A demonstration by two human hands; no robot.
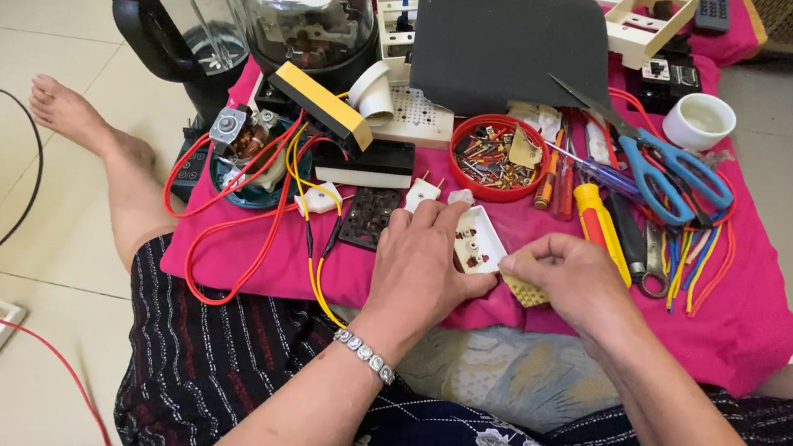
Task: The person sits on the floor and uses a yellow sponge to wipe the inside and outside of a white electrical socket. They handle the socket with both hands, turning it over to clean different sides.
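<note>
On the pink cloth (747, 327) in front of the red screw tray (495, 157), the left hand (421, 271) grips a white socket plate (478, 243) while the right hand (576, 280) pinches a small yellow perforated piece (526, 291) just beside it.

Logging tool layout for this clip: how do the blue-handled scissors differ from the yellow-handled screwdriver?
The blue-handled scissors have two loop handles and lie open, blades pointing toward the dark board; the yellow-handled screwdriver has one straight handle. The scissors lie farther from the right hand; the screwdriver lies just beside it. Both rest untouched on the pink cloth.
</note>
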